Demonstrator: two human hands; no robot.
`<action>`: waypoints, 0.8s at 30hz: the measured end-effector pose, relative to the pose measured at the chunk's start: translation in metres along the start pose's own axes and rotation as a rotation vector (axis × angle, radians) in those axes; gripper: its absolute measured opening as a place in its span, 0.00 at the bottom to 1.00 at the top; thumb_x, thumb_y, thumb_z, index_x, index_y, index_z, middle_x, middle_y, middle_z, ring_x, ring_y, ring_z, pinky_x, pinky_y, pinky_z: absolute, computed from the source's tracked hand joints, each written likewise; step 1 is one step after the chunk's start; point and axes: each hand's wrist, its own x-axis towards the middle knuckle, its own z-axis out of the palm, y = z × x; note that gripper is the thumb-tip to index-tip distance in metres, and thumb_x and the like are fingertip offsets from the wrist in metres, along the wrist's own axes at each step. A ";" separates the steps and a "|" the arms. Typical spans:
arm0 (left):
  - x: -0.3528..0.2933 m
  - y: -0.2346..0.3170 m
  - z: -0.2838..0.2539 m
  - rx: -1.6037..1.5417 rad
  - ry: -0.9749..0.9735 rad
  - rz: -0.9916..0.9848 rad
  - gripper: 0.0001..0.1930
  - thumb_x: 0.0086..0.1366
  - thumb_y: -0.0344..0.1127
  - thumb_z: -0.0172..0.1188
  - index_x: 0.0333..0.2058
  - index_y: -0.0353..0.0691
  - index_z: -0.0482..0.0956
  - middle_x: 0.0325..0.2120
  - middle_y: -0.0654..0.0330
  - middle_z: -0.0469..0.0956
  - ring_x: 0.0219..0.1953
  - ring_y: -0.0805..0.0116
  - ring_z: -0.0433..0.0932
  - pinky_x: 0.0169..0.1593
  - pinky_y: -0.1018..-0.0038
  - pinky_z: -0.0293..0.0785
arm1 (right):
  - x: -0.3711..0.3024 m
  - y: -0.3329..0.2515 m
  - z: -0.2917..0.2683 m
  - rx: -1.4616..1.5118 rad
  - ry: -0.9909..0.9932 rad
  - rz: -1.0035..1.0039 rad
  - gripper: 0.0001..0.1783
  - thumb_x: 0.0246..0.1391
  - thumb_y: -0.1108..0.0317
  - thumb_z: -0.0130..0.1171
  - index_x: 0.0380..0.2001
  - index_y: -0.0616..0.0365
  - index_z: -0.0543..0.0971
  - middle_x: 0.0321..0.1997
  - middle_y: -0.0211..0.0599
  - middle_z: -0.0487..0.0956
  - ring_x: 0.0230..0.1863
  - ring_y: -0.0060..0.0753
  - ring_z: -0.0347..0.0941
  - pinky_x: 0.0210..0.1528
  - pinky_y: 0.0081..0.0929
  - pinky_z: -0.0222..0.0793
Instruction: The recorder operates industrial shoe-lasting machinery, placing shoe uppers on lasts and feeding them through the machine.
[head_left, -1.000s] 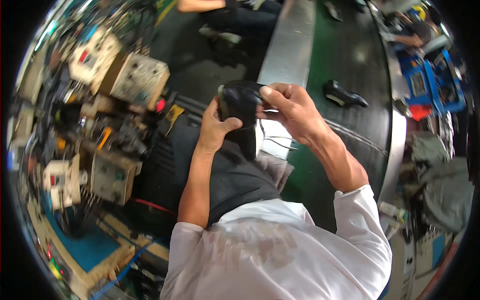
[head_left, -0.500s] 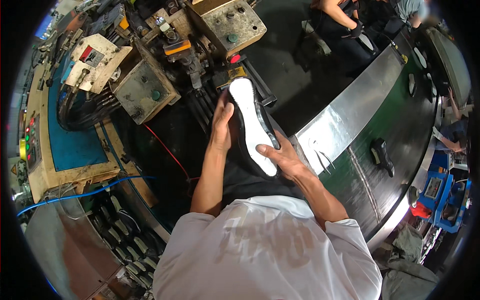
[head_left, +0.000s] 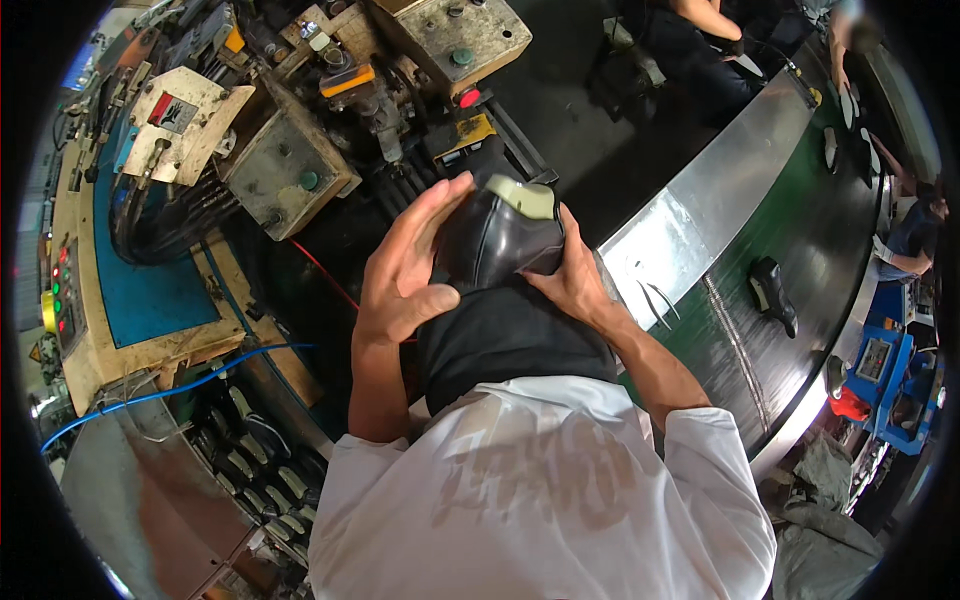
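Observation:
A black leather shoe upper (head_left: 490, 245) is in front of my body, with its seamed end toward me. The pale green top of a shoe last (head_left: 525, 196) shows in its opening. My right hand (head_left: 573, 275) grips it from the right, thumb on the near side and fingers hidden round the far side. At its left side my left hand (head_left: 395, 275) is open, fingers stretched up and thumb held apart. Whether the left palm touches the leather, I cannot tell. The white sole side is turned out of sight.
Ahead stands a machine with worn control boxes (head_left: 285, 175) and hoses. On the right runs a dark green conveyor (head_left: 700, 370) with a metal edge plate (head_left: 690, 215), tweezers-like tool (head_left: 655, 300) and black shoe (head_left: 772, 295). Several lasts (head_left: 265, 480) fill a rack lower left. Other people work beyond.
The shoe upper has been turned over, from white sole up to last top showing. My left hand has loosened and spread to the left; my right hand keeps its grip.

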 end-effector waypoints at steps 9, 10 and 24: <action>-0.011 -0.005 0.026 0.388 0.113 -0.152 0.37 0.57 0.29 0.72 0.67 0.33 0.74 0.63 0.47 0.81 0.65 0.55 0.79 0.71 0.62 0.71 | -0.008 0.051 0.036 -0.095 0.075 -0.221 0.61 0.45 0.72 0.82 0.79 0.59 0.57 0.75 0.59 0.71 0.72 0.68 0.69 0.75 0.52 0.67; -0.009 -0.005 0.027 0.416 0.118 -0.147 0.36 0.57 0.29 0.72 0.66 0.34 0.75 0.62 0.48 0.81 0.64 0.55 0.80 0.71 0.62 0.71 | -0.007 0.054 0.035 -0.057 0.073 -0.225 0.61 0.45 0.72 0.82 0.79 0.59 0.57 0.74 0.58 0.71 0.72 0.68 0.69 0.75 0.52 0.67; 0.046 -0.050 -0.009 0.101 0.365 -0.413 0.35 0.66 0.32 0.72 0.70 0.36 0.71 0.57 0.57 0.78 0.56 0.67 0.78 0.64 0.71 0.74 | 0.017 0.000 -0.045 0.151 -0.315 0.159 0.57 0.58 0.45 0.77 0.80 0.59 0.60 0.71 0.61 0.76 0.71 0.52 0.76 0.74 0.42 0.69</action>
